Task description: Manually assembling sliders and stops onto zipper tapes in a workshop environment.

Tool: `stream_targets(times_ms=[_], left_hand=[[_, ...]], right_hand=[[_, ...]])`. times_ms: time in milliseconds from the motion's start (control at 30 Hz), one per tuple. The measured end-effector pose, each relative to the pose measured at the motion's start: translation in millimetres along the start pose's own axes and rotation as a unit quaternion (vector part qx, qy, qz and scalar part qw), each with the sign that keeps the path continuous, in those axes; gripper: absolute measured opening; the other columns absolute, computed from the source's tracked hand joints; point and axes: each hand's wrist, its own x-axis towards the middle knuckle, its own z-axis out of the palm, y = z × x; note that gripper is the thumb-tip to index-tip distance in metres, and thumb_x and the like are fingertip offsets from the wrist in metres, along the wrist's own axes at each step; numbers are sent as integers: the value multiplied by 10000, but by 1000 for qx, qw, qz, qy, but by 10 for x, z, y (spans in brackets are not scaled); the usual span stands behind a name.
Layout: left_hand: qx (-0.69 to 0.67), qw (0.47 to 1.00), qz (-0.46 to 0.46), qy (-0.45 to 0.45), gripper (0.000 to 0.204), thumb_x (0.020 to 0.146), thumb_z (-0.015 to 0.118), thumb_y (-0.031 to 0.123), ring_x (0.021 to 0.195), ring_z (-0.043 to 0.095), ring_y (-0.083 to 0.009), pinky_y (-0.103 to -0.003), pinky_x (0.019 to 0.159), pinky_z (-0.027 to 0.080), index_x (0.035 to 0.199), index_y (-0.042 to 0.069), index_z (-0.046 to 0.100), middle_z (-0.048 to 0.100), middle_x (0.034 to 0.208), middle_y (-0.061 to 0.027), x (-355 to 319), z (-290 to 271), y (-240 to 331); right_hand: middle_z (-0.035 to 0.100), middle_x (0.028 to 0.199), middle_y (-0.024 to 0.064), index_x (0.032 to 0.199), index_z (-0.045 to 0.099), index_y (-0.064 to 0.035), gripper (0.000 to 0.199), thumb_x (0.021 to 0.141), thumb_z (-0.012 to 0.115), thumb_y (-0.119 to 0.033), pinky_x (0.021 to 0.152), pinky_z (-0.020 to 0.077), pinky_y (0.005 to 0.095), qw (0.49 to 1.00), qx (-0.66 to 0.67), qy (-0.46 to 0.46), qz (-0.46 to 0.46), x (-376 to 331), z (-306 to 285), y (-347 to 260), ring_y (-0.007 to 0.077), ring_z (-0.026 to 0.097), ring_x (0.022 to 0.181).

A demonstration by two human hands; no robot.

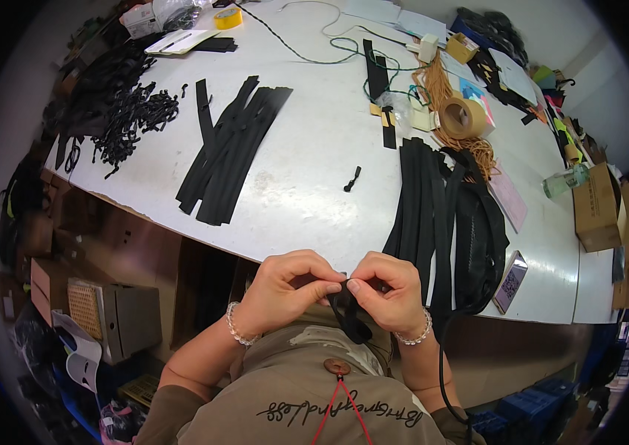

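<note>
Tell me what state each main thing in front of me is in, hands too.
Black strip, bent, hanging down
Left hand, pinching the strip
Right hand, pinching the strip
Left-hand strip pile, flat, overlapping
Right-hand strip pile, laid lengthwise
Small black cords, heaped, tangled
Lone black piece, lying apart
Brown tape roll, partly used or full, cannot tell

The strap [357, 328] was plain black to my eye, as were the strips [233, 156] and the bag [478, 241]; the desk [307, 141] was white, the shirt [255, 386] olive-brown with black lettering [318, 407], the tape [229, 18] bright yellow, the cardboard box [596, 215] brown.
</note>
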Motion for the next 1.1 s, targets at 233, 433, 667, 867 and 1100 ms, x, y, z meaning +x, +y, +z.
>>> stream_targets(times_ms=[233, 433, 667, 867, 1100], left_hand=[[-85, 979, -170, -76, 106, 809, 656, 70, 655, 597, -76, -198, 599, 515, 866, -19, 642, 632, 762, -42, 72, -152, 44], [-86, 960, -227, -140, 153, 838, 638, 126, 619, 604, -78, -193, 582, 520, 851, -27, 639, 641, 767, -50, 193, -237, 65], [-53, 950, -246, -187, 175, 854, 622, 154, 631, 591, -58, -183, 569, 510, 854, -21, 635, 631, 753, -39, 171, -258, 2], [-40, 961, -229, -152, 182, 878, 591, 175, 617, 571, -49, -176, 545, 486, 882, -6, 605, 617, 742, -28, 130, -195, -40], [-72, 970, -194, -127, 183, 902, 552, 189, 613, 500, -36, -179, 523, 438, 871, 11, 582, 581, 742, 0, 59, -198, -117]], right_hand=[[531, 642, 17, 719, 581, 16, 76, 789, 604, -4, 463, 344, 200, 999, 13, -16, 27, -13, 70, 52, 55, 430, 500], [567, 729, 15, 909, 553, 30, 110, 823, 595, -25, 496, 383, 172, 927, 322, -81, 175, -42, -6, 298, 46, 501, 558], [598, 870, 68, 1094, 455, 37, 291, 830, 572, 5, 592, 489, 188, 878, 398, -124, 233, -128, 165, 360, 90, 606, 653], [624, 827, 71, 993, 551, 52, 190, 837, 608, -42, 614, 509, 201, 860, 404, -114, 289, -130, 286, 306, 99, 622, 687], [611, 693, 50, 871, 601, 39, 91, 853, 579, -48, 498, 453, 174, 921, 312, -51, 228, -189, 331, 213, 64, 561, 561]])
